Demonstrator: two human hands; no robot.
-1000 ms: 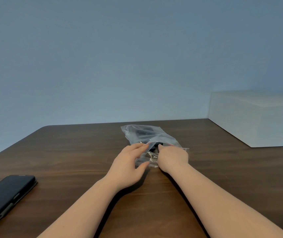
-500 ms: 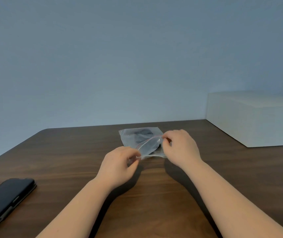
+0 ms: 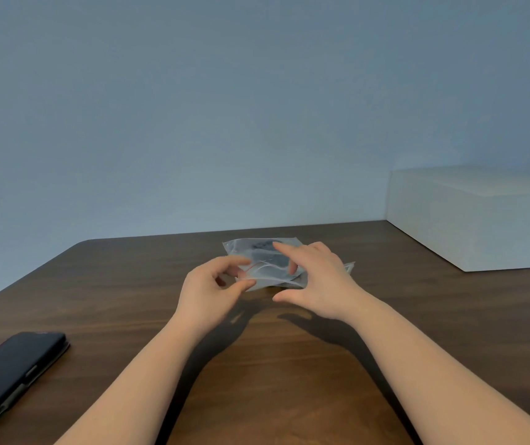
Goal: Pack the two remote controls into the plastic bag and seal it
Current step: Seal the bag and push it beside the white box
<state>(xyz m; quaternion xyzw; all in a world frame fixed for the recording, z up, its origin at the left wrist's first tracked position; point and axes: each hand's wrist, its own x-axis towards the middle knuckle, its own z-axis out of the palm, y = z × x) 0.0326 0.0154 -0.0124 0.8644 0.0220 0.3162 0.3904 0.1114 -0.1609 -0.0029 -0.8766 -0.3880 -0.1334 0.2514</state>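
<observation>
While both bare forearms reach forward over the dark brown wooden counter [image 3: 289, 380], the clear plastic zip bag [image 3: 266, 268] sits between the 2 hands near the counter's far edge, its near end lifted slightly and its far end lying toward the wall. Dark shapes show through the film at the far end, blurred, so whether they are both remote controls cannot be told. The left hand [image 3: 212, 285] pinches the bag's near left corner, thumb and forefinger closed on the plastic beside a thin red line at the mouth. The right hand [image 3: 318, 281] is spread, its fingers [image 3: 284, 250] stretched over the top of the bag and its thumb held apart below the near edge; whether it grips the film cannot be told. A black rectangular phone [image 3: 10, 370] lies at the counter's near left, and a white rectangular box [image 3: 475, 220] stands at the far right.
</observation>
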